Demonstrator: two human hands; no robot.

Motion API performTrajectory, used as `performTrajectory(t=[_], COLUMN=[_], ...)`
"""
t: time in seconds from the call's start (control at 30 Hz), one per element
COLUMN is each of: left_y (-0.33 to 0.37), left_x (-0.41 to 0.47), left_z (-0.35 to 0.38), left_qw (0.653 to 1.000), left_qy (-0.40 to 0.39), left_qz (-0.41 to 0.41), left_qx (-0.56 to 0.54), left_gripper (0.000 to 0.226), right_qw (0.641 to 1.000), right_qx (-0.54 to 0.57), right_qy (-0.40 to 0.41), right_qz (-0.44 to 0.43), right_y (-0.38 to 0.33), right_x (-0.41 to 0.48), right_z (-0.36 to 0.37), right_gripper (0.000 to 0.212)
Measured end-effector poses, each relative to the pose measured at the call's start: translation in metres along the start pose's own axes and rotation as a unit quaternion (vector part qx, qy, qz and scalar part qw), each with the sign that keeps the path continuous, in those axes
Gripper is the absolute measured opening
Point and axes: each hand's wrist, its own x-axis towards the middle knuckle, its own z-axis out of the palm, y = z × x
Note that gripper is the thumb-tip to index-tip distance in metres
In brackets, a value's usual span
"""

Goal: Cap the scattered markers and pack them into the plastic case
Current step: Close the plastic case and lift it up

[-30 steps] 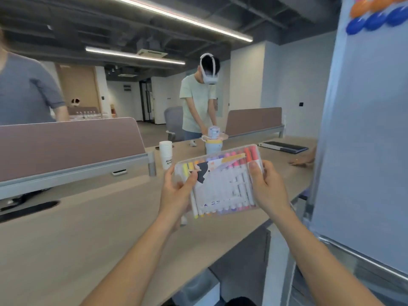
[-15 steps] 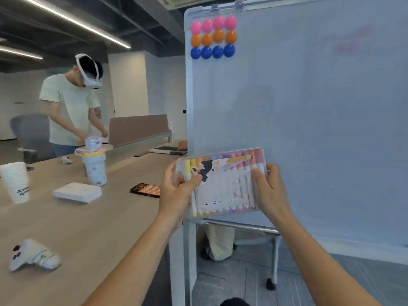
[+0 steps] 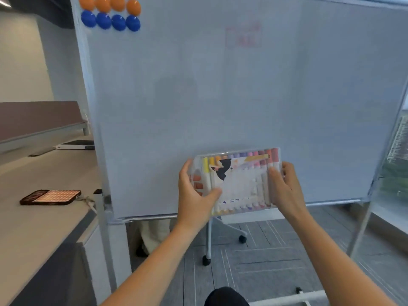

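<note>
Head view. A clear plastic case (image 3: 240, 184) is held in the air between both hands, in front of the lower part of a whiteboard (image 3: 220, 96) and well to the right of the surface (image 3: 33, 228).

The left hand (image 3: 194, 191) grips the left end of the case: the thumb lies across the front face, and the fingers curl behind, showing through the clear plastic. The right hand (image 3: 284, 186) grips the right end in the same way, thumb on the front and fingers wrapped round the edge.

Markers (image 3: 242, 155) stand side by side inside the case, caps on and pointing up, running from yellow at the left to red at the right. A printed card inside the front covers most of their barrels. The case tilts slightly, its right end higher.

Orange magnets (image 3: 110, 4) and blue magnets (image 3: 110, 21) sit in rows at the board's top left corner. A phone (image 3: 50, 197) with a lit screen lies near the edge of the surface, and a laptop (image 3: 75, 145) lies farther back.
</note>
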Motion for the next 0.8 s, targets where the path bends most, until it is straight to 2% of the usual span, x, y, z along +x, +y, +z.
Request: performTrajectory(t=[0.33, 0.5, 0.8], left_y=[-0.048, -0.074, -0.104], left_x=[-0.003, -0.001, -0.008], left_z=[0.089, 0.101, 0.105], left_qw=[0.998, 0.997, 0.991], left_qy=[-0.028, -0.014, 0.008], left_qz=[0.013, 0.014, 0.032], left_qx=[0.052, 0.076, 0.128], left_gripper=[0.089, 0.089, 0.097], right_qw=[0.994, 0.991, 0.989], right_qx=[-0.032, -0.043, 0.008], right_qy=[0.010, -0.003, 0.000], right_qz=[0.103, 0.123, 0.149], right_y=[0.079, 0.107, 0.132], right_x=[0.027, 0.037, 0.038], right_z=[-0.048, -0.049, -0.044], right_gripper=[0.028, 0.031, 0.035])
